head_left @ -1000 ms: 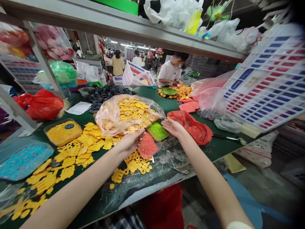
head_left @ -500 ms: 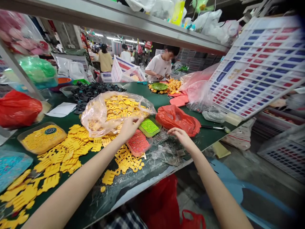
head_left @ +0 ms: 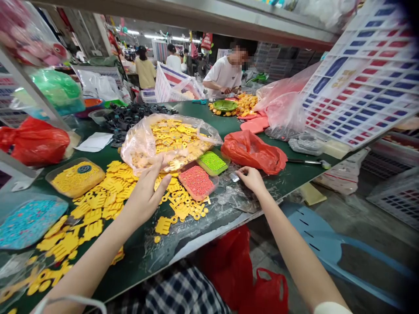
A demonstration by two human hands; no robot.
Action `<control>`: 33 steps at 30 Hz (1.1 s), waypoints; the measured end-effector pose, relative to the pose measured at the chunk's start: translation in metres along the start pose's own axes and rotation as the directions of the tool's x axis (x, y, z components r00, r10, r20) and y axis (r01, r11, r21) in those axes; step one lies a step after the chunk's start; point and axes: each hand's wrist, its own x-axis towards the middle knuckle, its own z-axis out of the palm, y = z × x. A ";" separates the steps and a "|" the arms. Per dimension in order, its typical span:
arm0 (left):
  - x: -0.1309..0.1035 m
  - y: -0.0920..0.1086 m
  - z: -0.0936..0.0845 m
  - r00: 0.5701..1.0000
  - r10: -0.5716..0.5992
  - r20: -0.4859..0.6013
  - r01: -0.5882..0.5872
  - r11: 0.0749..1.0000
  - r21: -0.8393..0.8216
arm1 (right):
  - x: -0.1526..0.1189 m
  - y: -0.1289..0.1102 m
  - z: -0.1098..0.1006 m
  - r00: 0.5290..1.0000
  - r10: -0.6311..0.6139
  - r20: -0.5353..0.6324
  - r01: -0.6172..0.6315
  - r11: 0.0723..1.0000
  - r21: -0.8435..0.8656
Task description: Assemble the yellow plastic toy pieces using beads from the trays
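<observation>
My left hand [head_left: 146,192] is open above the loose yellow plastic pieces [head_left: 114,185], thumb and fingers apart and nothing in them. Just beyond its fingertips lies a clear plastic bag [head_left: 139,141] filled with similar yellow parts. My right hand [head_left: 252,179] is closed in a pinch at a small, shiny, clear plastic piece [head_left: 234,176] on the table's right side. Between the hands stand a tray of red beads [head_left: 196,182] and a tray of green beads [head_left: 213,161]. A red plastic bag [head_left: 253,150] lies just behind my right hand.
A tub of yellow bits [head_left: 75,178] and a bag of blue bits [head_left: 29,222] are at the left. Black parts [head_left: 137,117] lie behind. A white plastic crate [head_left: 356,83] leans at the right. Across the table a person [head_left: 222,74] works by orange pieces. An overhead shelf beam [head_left: 196,19] crosses above.
My left hand has left the clear bag beside the green beads, drawing back left and opening. My right hand has closed at the small clear piece. The view has shifted slightly.
</observation>
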 end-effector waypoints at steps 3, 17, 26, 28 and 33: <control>-0.031 -0.010 -0.017 0.995 -0.093 -0.032 0.093 0.996 -0.004 | -0.004 -0.003 -0.008 0.999 -0.011 -0.051 0.012 1.000 0.007; -0.118 -0.041 -0.069 0.910 -0.412 -0.038 0.347 0.810 -0.473 | -0.093 -0.124 -0.020 0.819 -0.392 -0.419 0.503 0.842 0.195; -0.127 -0.054 -0.076 0.849 -0.207 0.486 0.522 0.471 -0.711 | -0.191 -0.248 0.040 0.644 -0.761 -0.072 0.446 0.298 0.844; -0.133 -0.060 -0.079 0.840 -0.229 0.491 0.539 0.448 -0.713 | -0.191 -0.254 0.047 0.605 -0.795 -0.048 0.426 0.272 0.863; -0.149 -0.070 -0.083 0.836 -0.311 0.452 0.543 0.588 -0.600 | -0.184 -0.252 0.053 0.415 -0.908 -0.049 0.629 0.248 0.737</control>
